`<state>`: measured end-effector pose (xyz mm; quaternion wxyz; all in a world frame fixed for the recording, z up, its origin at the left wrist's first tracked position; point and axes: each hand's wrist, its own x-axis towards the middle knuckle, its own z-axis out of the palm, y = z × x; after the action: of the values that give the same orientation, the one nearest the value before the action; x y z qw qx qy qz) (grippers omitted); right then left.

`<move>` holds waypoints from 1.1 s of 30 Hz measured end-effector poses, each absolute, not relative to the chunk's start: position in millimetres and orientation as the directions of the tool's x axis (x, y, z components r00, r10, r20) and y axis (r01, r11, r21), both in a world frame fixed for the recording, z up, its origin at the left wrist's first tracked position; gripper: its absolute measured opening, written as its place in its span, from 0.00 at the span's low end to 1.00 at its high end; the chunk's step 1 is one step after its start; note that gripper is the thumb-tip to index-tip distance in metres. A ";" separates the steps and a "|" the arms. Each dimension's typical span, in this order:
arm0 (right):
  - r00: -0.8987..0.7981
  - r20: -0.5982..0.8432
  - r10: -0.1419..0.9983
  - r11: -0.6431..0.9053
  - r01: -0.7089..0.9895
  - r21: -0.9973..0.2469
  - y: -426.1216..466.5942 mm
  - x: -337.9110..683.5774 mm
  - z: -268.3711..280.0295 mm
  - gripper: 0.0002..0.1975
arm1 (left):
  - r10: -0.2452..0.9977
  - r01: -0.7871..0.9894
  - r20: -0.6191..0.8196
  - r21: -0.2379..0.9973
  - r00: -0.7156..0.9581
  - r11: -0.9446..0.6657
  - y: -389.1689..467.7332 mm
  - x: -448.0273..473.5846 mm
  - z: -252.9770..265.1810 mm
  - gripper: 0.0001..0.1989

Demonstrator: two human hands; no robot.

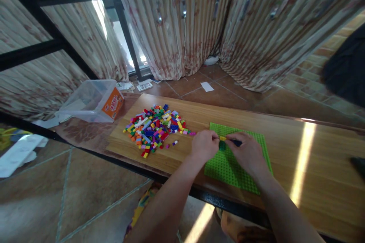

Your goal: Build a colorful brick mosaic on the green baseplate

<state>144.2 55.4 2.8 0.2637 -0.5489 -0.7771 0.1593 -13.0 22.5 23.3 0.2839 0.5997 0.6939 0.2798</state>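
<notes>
One bin (85,114) is standing at the counter's left end, past the left edge of the wood top, and is bearing one orange label (113,102) with white characters, too small to read. Behind the counter, printed cards (144,85) are lying on the floor, their print also unreadable, and one white sheet (207,86) is lying farther right.

On the counter (288,148), one heap of bricks (156,125) in many colors is spreading near the left edge, too many and too mixed to count. One green baseplate (236,176) is lying right of it, close to the near edge.

Two hands are working over the baseplate's far left part. The left hand (205,145) is reaching in from the baseplate's left edge, its grip pinching one yellow brick (222,138). The right hand (247,151) is coming over the baseplate from the right, its grip pinching the same brick from the other side. One dark green brick (222,146) is showing just on the near side of the yellow one. One dark blue piece (236,142) is showing at the right hand's fingers; whether they are holding it, I cannot tell.
</notes>
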 end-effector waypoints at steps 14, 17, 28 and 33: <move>-0.214 0.130 0.968 0.244 0.701 -0.670 63.9 147.1 -2.1 0.10 | 0.975 0.731 -0.130 0.646 -0.178 0.220 25.5 -4.7 31.5 0.11; -0.216 0.117 0.969 0.236 0.685 -0.689 64.6 148.4 -1.8 0.11 | 0.967 0.712 -0.160 0.655 -0.199 0.255 27.4 -4.3 33.3 0.11; -0.202 0.052 0.978 0.177 0.672 -0.719 65.7 147.7 3.0 0.11 | 0.963 0.725 -0.183 0.634 -0.196 0.268 29.7 -4.1 34.7 0.13; -0.187 0.035 0.982 0.154 0.670 -0.726 66.8 147.4 2.3 0.11 | 0.957 0.720 -0.205 0.631 -0.204 0.289 29.9 -3.5 33.4 0.13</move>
<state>147.4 66.8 2.3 0.2647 -0.5801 -0.7119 0.2943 -3.5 29.9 33.4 0.2901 0.5603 0.7484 0.2043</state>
